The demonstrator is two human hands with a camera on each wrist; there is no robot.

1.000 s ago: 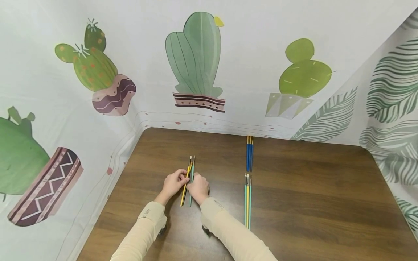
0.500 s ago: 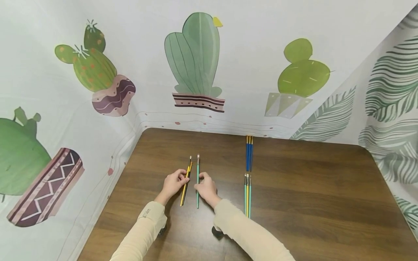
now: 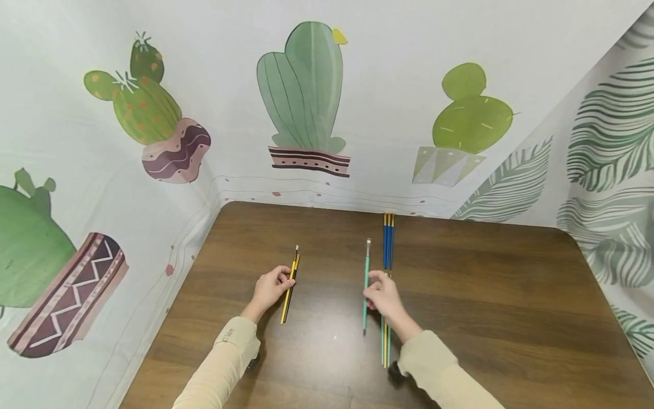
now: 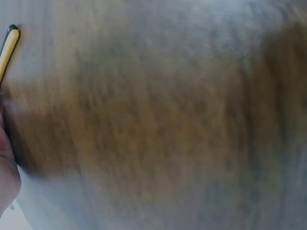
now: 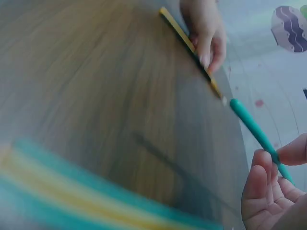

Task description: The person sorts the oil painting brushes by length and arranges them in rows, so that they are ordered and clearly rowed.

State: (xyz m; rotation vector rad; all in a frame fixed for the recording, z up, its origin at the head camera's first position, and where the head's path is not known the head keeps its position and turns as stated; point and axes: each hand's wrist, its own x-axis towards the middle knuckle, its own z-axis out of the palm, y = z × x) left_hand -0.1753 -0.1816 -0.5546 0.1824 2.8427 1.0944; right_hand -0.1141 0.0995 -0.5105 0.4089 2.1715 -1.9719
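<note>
My left hand (image 3: 269, 291) pinches a yellow paintbrush (image 3: 287, 295) and a black paintbrush (image 3: 290, 293) lying side by side at the left of the table. Their handle ends, yellow handle (image 4: 8, 50) foremost, peek in at the left wrist view's edge. Between thumb and fingers, my right hand (image 3: 386, 300) holds a green paintbrush (image 3: 366, 272), bristles pointing away. The right wrist view shows this green handle (image 5: 252, 125) raised above the table, casting a shadow. Beneath the right hand, partly hidden, lie two green paintbrushes with a yellow paintbrush (image 3: 385, 349) between them.
Several blue paintbrushes (image 3: 388, 244) lie together at the table's back edge, beyond the green and yellow row. A wooden table (image 3: 485, 318) stretches to the right. White cloth (image 3: 388, 85) printed with cacti hangs behind and at the left.
My right hand has drawn the green paintbrush away from the yellow and black ones and carried it right, to beside the green and yellow row. The left hand has stayed in place.
</note>
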